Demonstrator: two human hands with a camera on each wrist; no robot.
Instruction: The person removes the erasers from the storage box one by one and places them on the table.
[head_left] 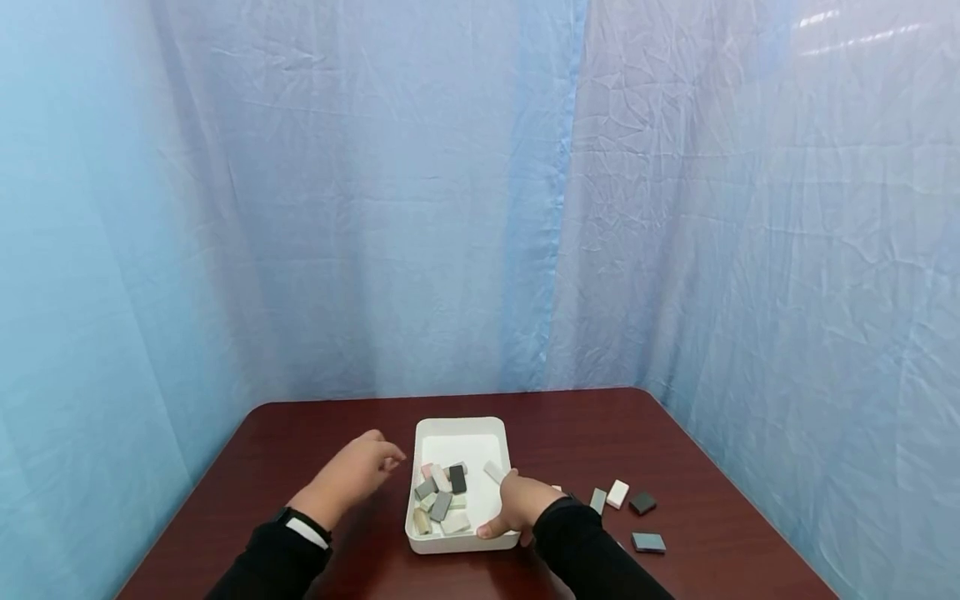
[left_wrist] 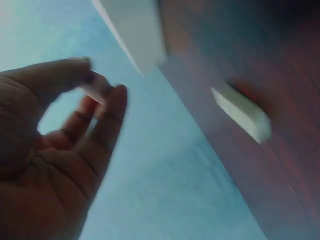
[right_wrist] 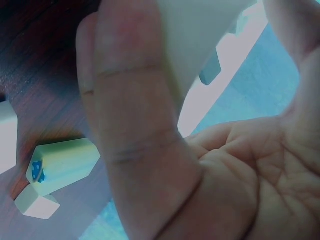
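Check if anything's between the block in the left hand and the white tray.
Only the white tray's left wall, it seems. In the head view the left hand is just outside it; in the left wrist view, a loose block lies to the side of the held block.

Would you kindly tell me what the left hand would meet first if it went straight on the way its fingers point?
Probably the left rim of the white tray, just ahead of the left hand; its height is unclear, so it might pass over.

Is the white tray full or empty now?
Partly full: the tray has blocks toward its near left, while its far end shows bare.
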